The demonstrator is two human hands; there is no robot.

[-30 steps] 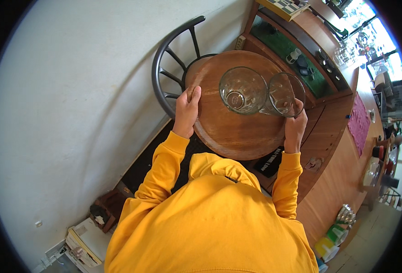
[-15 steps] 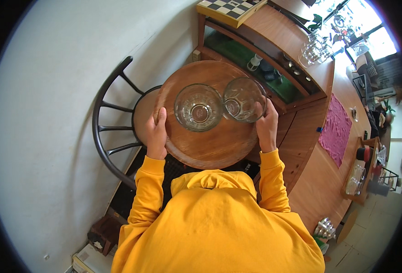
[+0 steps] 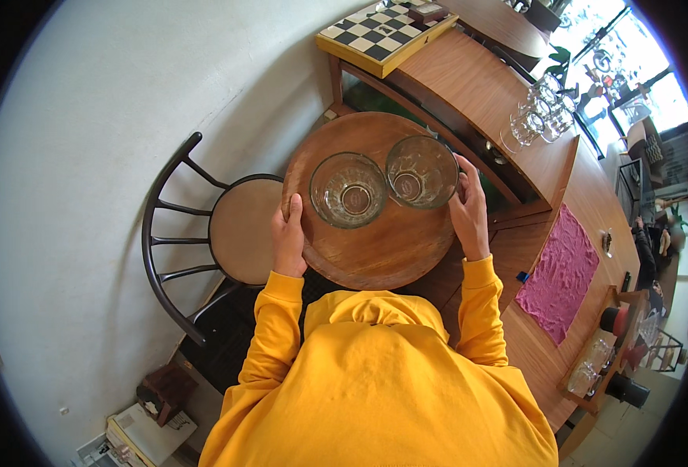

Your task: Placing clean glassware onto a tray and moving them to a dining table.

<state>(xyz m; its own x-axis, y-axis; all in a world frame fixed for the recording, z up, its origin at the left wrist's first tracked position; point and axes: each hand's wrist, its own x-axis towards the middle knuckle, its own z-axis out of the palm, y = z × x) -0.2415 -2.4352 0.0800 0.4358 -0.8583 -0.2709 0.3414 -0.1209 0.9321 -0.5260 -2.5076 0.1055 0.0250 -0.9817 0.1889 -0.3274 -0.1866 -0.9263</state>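
I hold a round wooden tray [image 3: 359,261] in front of me, gripped at its two sides. My left hand [image 3: 288,240] is closed on the left rim, thumb on top and the other fingers hidden below. My right hand [image 3: 470,208] grips the right rim, close beside the glasses. Two clear glass tumblers stand side by side on the tray: the left glass [image 3: 347,191] near the middle and the right glass [image 3: 422,173] toward my right hand. Through both I see only their bases and the wood beneath.
A black-framed chair [image 3: 242,226] stands left, by the white wall. Ahead is a wooden cabinet [image 3: 468,86] bearing a chessboard [image 3: 383,35] and several upturned glass mugs [image 3: 542,113]. On the right counter lie a pink cloth [image 3: 560,272] and a wooden caddy [image 3: 593,370] holding glassware.
My view has turned, so the chair and more of the chessboard show. The tray, still in both hands with both glasses on it, sits slightly farther right in view.
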